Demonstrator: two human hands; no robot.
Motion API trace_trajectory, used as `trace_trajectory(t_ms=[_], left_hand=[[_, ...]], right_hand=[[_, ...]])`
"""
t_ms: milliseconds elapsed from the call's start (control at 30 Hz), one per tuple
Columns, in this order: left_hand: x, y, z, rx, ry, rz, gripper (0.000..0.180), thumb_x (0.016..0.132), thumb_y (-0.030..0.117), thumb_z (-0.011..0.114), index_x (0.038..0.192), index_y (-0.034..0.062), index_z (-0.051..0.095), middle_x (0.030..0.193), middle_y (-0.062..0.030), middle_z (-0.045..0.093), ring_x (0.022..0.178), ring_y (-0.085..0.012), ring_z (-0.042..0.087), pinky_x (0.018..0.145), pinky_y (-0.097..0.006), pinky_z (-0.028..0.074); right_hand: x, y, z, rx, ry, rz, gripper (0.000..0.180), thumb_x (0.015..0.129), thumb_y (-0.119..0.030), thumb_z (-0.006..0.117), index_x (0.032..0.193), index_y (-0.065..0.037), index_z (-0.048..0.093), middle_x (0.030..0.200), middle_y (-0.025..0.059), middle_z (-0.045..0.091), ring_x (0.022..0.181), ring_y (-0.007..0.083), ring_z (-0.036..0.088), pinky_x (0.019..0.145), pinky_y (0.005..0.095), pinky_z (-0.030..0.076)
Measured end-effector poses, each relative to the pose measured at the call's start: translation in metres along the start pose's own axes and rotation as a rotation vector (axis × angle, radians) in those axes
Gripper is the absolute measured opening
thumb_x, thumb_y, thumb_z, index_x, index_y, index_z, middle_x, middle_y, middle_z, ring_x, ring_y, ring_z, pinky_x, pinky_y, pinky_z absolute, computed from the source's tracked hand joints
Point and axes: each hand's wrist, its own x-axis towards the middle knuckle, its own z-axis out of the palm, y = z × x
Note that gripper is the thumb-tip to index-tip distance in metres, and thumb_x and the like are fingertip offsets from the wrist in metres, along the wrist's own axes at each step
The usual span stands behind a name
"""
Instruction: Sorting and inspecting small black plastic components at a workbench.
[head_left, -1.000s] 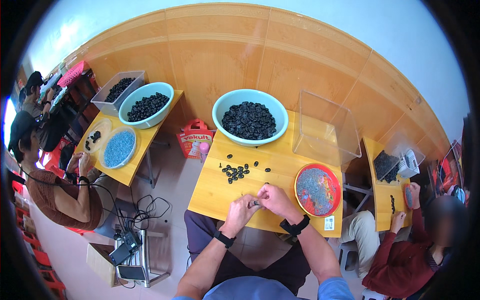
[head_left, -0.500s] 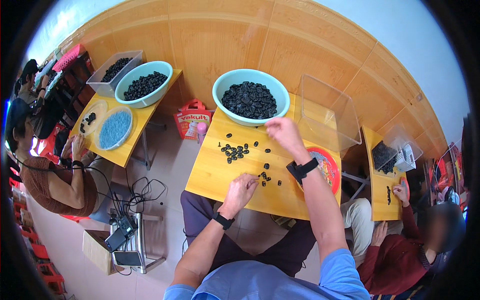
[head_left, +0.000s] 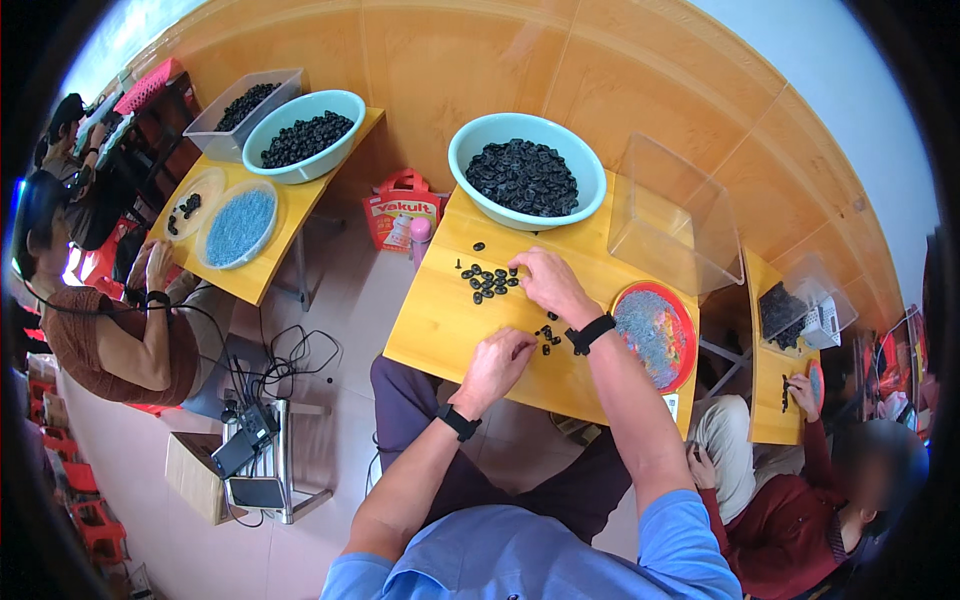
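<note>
Just beside the right hand (head_left: 552,284) lie glossy, oval black pieces (head_left: 500,282).

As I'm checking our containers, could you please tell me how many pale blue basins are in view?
2: one basin at the far end of the middle table, another basin on the left table. Both are plainly visible.

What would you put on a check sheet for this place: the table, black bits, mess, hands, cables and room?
Surface: yellow table, wood-look top.
Handled things: loose black pieces; teal basin of black parts; red tray holding small greyish pieces.
Clutter: clear plastic box beyond the tray.
Hands: right hand at the black pieces; left hand near the table's front; grips unclear.
Cables: black cables tangled at left.
Surroundings: people at side tables, left and right.
</note>
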Motion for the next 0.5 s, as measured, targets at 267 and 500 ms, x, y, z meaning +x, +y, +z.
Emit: trace_trajectory(t_ms=[267, 500], left_hand=[[0.005, -0.010, 0.001, -0.233, 0.313, -0.220, 0.011, 0.090, 0.001, 0.064, 0.101, -0.0024, 0.066, 0.079, -0.0049, 0.064, 0.066, -0.0092, 0.057, 0.063, -0.024, 0.049], [0.005, -0.008, 0.001, -0.173, 0.286, -0.173, 0.010, 0.088, 0.000, 0.065, 0.097, -0.0018, 0.067, 0.080, -0.0100, 0.063, 0.062, -0.0148, 0.058, 0.061, -0.028, 0.049]], right_hand=[[-0.028, -0.005, -0.035, 0.035, -0.396, 0.213, 0.018, 0.074, -0.003, 0.059, 0.085, -0.005, 0.073, 0.081, 0.0162, 0.071, 0.082, 0.0352, 0.068, 0.075, 0.0447, 0.053], [-0.061, -0.004, -0.037, -0.033, -0.378, 0.194, 0.015, 0.074, -0.006, 0.062, 0.085, -0.005, 0.072, 0.084, 0.0149, 0.071, 0.081, 0.0336, 0.068, 0.071, 0.0442, 0.052]])
